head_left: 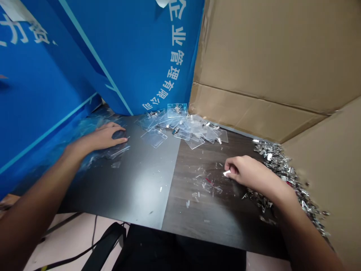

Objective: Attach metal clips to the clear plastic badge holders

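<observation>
My left hand (pixel 103 137) curls around a dark rounded object (pixel 119 134) on the black tabletop (pixel 132 188), just above clear plastic film (pixel 118 151). My right hand (pixel 242 171) pinches a small white piece (pixel 226 173) between its fingertips over the brown wood-grain tabletop (pixel 205 214). Small clear plastic bits (pixel 205 184) lie scattered in front of that hand. A heap of clear plastic badge holders (pixel 183 126) sits at the back, between my hands. A pile of shiny metal clips (pixel 278 167) spreads along the right side, beyond my right wrist.
A blue printed banner (pixel 141 56) rises behind the table and along its left side. Brown cardboard sheets (pixel 267 64) stand at the back right and right. Below the front edge are a black strap (pixel 104 246) and thin cables (pixel 94 229) over a pale floor.
</observation>
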The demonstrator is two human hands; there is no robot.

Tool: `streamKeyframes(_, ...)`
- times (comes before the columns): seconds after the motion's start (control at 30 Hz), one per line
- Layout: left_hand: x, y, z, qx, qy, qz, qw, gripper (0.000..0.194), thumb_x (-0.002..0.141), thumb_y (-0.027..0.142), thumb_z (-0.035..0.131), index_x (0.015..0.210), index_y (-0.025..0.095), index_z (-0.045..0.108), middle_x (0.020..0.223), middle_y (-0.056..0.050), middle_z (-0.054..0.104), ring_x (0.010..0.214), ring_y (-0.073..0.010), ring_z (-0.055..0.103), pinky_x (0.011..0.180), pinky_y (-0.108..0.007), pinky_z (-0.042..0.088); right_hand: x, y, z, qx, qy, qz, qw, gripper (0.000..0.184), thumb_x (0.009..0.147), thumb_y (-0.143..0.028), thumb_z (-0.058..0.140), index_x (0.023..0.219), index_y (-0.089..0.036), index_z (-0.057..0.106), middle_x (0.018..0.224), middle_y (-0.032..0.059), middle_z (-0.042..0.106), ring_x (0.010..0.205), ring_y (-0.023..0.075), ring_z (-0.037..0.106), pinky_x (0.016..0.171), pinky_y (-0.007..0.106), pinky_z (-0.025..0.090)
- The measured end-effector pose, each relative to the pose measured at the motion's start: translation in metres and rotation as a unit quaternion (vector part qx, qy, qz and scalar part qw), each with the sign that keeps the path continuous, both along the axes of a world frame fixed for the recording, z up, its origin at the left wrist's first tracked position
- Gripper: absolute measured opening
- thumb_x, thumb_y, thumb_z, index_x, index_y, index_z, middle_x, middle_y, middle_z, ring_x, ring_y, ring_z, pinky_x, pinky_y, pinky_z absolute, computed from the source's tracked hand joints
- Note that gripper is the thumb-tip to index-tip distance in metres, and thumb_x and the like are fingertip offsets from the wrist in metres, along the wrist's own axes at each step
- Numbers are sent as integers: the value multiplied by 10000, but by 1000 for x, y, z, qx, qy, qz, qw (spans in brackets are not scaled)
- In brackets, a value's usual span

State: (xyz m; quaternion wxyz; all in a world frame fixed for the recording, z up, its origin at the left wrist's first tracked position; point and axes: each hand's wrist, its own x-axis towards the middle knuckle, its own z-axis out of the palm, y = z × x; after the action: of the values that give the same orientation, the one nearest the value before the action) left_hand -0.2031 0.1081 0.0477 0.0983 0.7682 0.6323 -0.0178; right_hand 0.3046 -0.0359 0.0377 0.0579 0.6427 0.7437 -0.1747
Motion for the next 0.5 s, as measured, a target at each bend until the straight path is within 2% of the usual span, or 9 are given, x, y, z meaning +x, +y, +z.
streamKeyframes(0.07, 0, -2, -2, -4, 17, -10, 1000, 817, 910, 621, 520, 1476, 57, 692, 1596, -273, 620, 1482, -445, 569, 1239, -539, 447, 9, 2, 0, -1, 14, -3, 1000, 81, 940, -182, 767, 994, -235, 795, 806, 1, 809, 699, 184, 712, 663, 306, 426)
streamKeyframes(0.17, 2, -3, -2, 8, 41, -22, 999, 785, 924, 583, 470, 1434, 38, 714, 1496, -282, 668, 1387, -446, 627, 1183, -512, 481, 32, 5, 0, 39, -19, -53, 998, 65, 929, -215, 794, 989, -237, 803, 813, 15, 812, 742, 204, 736, 661, 309, 442)
streamKeyframes(0.23, 1, -3, -4, 19, 54, -21, 998, 785, 919, 591, 465, 1403, 30, 725, 1438, -295, 684, 1320, -469, 652, 1118, -520, 507, 49, 5, 0, 58, -63, -94, 992, 102, 874, -224, 848, 969, -237, 812, 843, 33, 818, 766, 224, 740, 653, 317, 441)
streamKeyframes(0.3, -2, -2, -8, 36, 76, -6, 996, 802, 918, 617, 466, 1414, 37, 711, 1397, -288, 691, 1249, -464, 675, 1024, -491, 533, 61, 5, 1, 44, -72, -111, 990, 167, 816, -219, 896, 965, -240, 822, 874, 35, 820, 774, 221, 740, 661, 314, 457)
streamKeyframes(0.43, -6, -3, -14, 80, 124, 45, 988, 755, 942, 657, 404, 1413, 133, 676, 1252, -141, 728, 1116, -317, 689, 911, -340, 501, 60, 6, 8, 4, -35, -100, 994, 231, 778, -170, 896, 992, -231, 834, 854, 21, 789, 754, 201, 718, 670, 316, 477)
streamKeyframes(0.5, -3, -7, -13, 82, 114, 63, 988, 712, 922, 681, 420, 1368, 184, 669, 1123, -77, 756, 1109, -296, 677, 895, -317, 476, 47, 6, 11, 13, 1, -65, 998, 260, 781, -150, 884, 1026, -225, 840, 853, 20, 777, 759, 201, 700, 685, 329, 479)
